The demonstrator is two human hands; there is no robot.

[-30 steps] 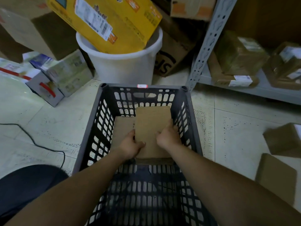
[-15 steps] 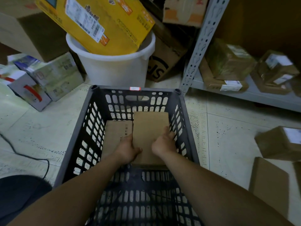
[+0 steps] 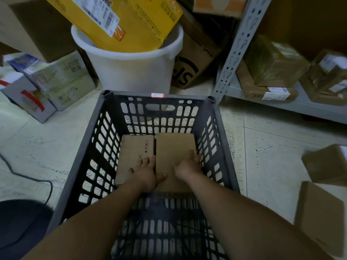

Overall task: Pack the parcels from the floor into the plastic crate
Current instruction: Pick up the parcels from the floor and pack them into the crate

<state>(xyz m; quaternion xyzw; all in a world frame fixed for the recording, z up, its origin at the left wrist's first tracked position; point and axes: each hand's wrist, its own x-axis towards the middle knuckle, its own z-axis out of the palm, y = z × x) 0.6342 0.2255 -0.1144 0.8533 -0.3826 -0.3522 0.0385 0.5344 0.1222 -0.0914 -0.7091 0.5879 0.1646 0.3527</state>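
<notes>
Two parcels lie side by side at the crate's (image 3: 187, 97) far end: a left parcel (image 3: 134, 149) and a right parcel (image 3: 173, 147). Two more sit on the floor (image 3: 272, 156) — a near one (image 3: 319, 216) and a far one (image 3: 324, 164). The left hand (image 3: 145, 172) rests flat and unclenched, fingers spread, on the left parcel. The right hand (image 3: 187, 167) lies at the right parcel's edge — I cannot tell its grip.

Dk-grey slotted plastic crate (image 3: 187, 97), w/ small red-and-white sticker (image 3: 157, 95) on far rim. Inside: left brown cardboard parcel (image 3: 134, 152), small black print marks; right brown cardboard parcel (image 3: 174, 149), uniform brown. Bkgd: white round plastic bucket (image 3: 131, 72); yellow cardboard box (image 3: 135, 21) w/ white barcode label, orange accents; grey carton w/ red stripe (image 3: 28, 98); pale tiled floor (image 3: 272, 156), black speckles; lt-grey perforated metal shelf post (image 3: 238, 45); black cable (image 3: 28, 177).
</notes>
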